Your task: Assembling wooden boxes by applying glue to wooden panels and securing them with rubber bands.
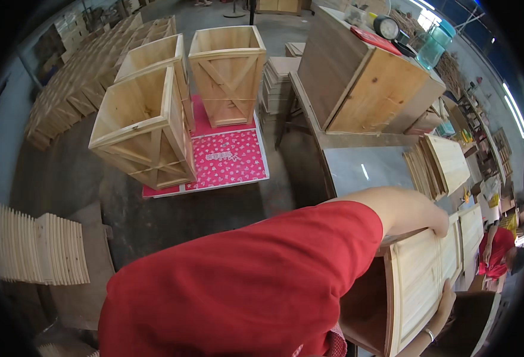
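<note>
Wooden box (420, 279), one: pale, straight-grained panels with raised edge strips; lies on its side in the lower right, its open end facing left and showing a dark interior. Its support is hidden.

Left hand (438, 221): over the box's upper edge, fingertips hidden; grip cannot be told.

Right hand (445, 302): against the lower part of the panel, a bracelet (430, 334) at the wrist; whether it clasps or only rests cannot be told.

Red sleeve (262, 268): soft cloth, crossing the foreground and screening the near part of the tabletop (357, 163), which is grey, smooth and reflective.

Large cabinet (375, 89): knotty orange-toned end, greyer side; stands at the tabletop's far edge, bearing a translucent teal bottle (434, 46), a round dial (386, 27) and a flat red item (374, 40).

Thin panels (446, 163): leaning together by the tabletop's right edge.

Tapering crates, three, open-topped, cross-braced: one on the near left corner of a pink printed base (232, 157), one (181, 65) behind it, one (229, 71) at the far right corner.

Pale slats (41, 247): close-ranked, far left.

Crate rows (89, 77): upper left.

Co-worker (495, 253): red top, far right.
</note>
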Demonstrator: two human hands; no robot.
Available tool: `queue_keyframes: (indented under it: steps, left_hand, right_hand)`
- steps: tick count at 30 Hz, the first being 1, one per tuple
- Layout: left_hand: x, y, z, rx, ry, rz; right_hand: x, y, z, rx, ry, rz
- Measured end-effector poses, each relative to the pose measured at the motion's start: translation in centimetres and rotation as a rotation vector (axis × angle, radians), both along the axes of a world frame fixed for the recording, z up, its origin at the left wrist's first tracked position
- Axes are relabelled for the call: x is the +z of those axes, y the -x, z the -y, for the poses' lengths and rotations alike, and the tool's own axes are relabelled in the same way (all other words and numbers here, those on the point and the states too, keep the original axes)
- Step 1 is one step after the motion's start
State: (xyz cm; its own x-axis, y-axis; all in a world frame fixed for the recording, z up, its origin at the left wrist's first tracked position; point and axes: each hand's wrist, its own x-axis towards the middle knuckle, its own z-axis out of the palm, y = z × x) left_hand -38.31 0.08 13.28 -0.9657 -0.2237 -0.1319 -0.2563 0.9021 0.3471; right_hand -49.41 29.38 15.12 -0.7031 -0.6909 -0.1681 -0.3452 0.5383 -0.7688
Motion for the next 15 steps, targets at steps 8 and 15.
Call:
queue_keyframes:
  steps: [8,15]
  left_hand:
    - [4.4,-13.2,-1.9,0.278,-0.324,-0.541]
    - [14.1,-19.5,-0.7,-0.155,-0.112,-1.19]
  right_hand:
    - [4.8,-10.5,-1.0,0.106,0.295,-0.461]
    - [12.7,-19.2,-0.8,-0.294,0.528,-1.123]
